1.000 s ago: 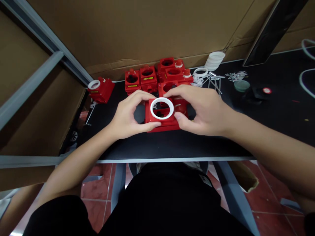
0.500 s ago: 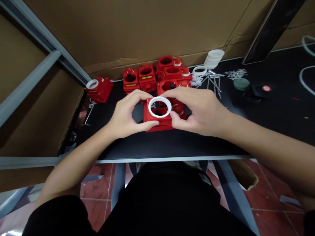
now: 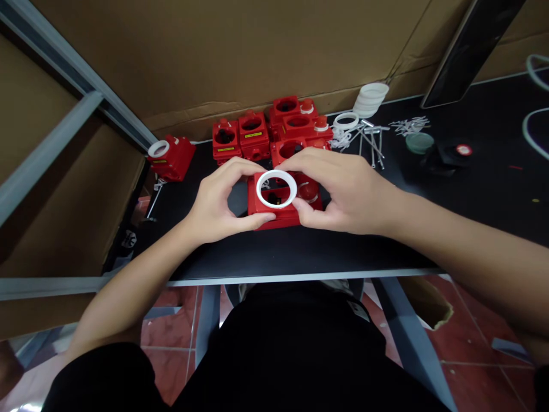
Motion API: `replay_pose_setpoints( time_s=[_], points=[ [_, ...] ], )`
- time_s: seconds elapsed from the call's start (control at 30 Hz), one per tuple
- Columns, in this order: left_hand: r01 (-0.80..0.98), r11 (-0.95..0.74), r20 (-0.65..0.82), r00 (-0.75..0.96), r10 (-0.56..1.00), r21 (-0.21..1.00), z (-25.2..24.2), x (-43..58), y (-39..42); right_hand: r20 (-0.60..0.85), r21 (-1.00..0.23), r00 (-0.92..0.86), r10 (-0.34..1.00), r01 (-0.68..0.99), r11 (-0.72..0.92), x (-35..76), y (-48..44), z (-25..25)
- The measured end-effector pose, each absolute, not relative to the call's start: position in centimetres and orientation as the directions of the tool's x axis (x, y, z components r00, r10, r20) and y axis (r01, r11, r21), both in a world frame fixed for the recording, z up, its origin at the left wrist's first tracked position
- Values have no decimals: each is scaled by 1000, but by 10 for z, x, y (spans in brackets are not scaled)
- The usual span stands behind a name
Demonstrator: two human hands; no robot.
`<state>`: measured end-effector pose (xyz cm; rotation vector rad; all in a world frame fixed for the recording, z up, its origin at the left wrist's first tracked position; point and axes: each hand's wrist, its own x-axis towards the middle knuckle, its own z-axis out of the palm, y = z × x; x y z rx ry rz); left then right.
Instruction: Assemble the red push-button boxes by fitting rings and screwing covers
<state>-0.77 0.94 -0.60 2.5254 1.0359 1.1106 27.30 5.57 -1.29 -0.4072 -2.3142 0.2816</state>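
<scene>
A red plastic housing (image 3: 274, 216) sits on the black table (image 3: 300, 252) in front of me, with a white ring (image 3: 276, 189) lying on its round opening. My left hand (image 3: 218, 203) pinches the ring and the housing from the left, thumb at the front, forefinger at the back. From the right, my right hand (image 3: 343, 191) grips the same ring and housing in the same way. Both hands are closed on them.
Several more red housings (image 3: 274, 129) stand behind, and one with a white ring (image 3: 171, 155) lies at the left edge. A stack of white rings (image 3: 370, 98), a loose ring (image 3: 345, 121), thin metal pins (image 3: 373, 140) and small round caps (image 3: 419, 142) lie at the back right. Cardboard walls the rear.
The hands, ring and housing have shifted slightly left in view; the grip is unchanged.
</scene>
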Motion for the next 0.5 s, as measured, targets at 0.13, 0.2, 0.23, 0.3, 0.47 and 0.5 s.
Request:
replay_pose_setpoints(
  time_s=[0.13,0.2,0.23,0.3,0.47,0.5],
  points=[
    [506,-752,576,491,654,422,-5,-6,8,624,-302,-689,370,224,927,276,58,-10],
    [507,-755,573,499,650,416,-5,-6,8,622,-293,-692,367,228,928,277,59,-8],
    [511,-753,570,500,652,414,-5,-6,8,621,-292,-693,367,229,928,277,59,-8],
    [522,-744,561,497,662,416,-5,-6,8,620,-292,-697,360,221,930,278,59,-9],
    [547,-723,551,479,683,421,-5,-7,9,650,-274,-684,331,195,942,276,56,-10],
    [549,-723,552,478,683,420,-5,-7,9,646,-272,-686,335,202,941,276,56,-10]
  ],
)
